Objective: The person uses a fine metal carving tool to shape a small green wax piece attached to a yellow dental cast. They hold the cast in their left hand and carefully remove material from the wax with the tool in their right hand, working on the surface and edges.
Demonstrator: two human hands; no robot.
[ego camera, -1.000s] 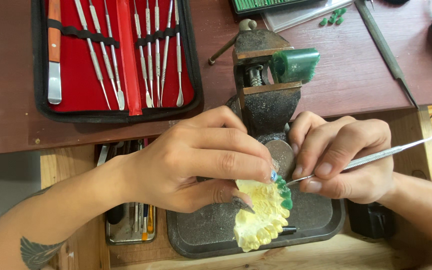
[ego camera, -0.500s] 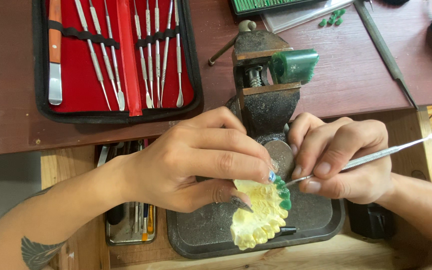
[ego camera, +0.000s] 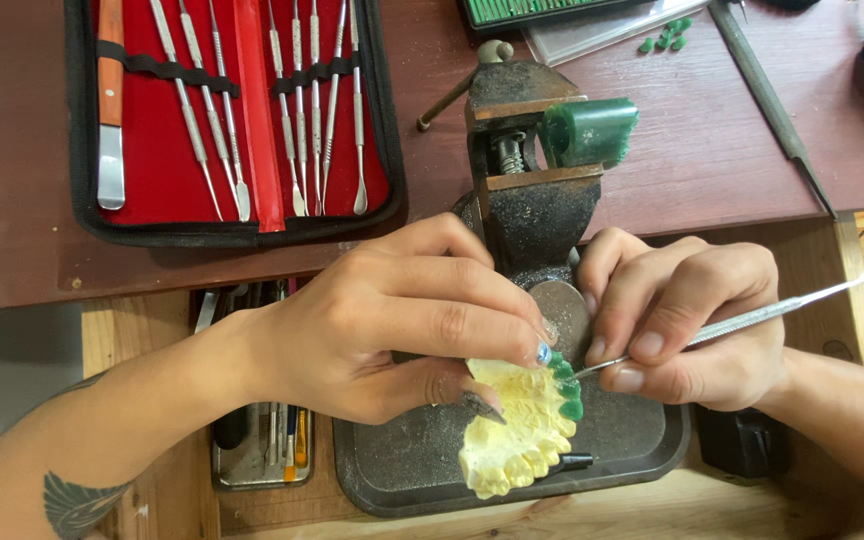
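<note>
The yellow dental cast (ego camera: 512, 435) (a few green wax teeth along its right edge) lies over the dark metal tray (ego camera: 402, 470), just in front of the bench vise (ego camera: 532, 190). The left hand (ego camera: 392, 320) pinches the cast between thumb and fingers. The right hand (ego camera: 697, 320), right of the vise base, is closed around a thin metal carving tool (ego camera: 742, 320), its tip at the green teeth. Left of the vise lies an open red instrument case (ego camera: 232, 120); a green wax block (ego camera: 587, 130) sits in the vise.

A single head-worn view looks almost straight down, from close above, at the near edge of the counter (ego camera: 712, 170), where both hands fill the middle of the frame.
</note>
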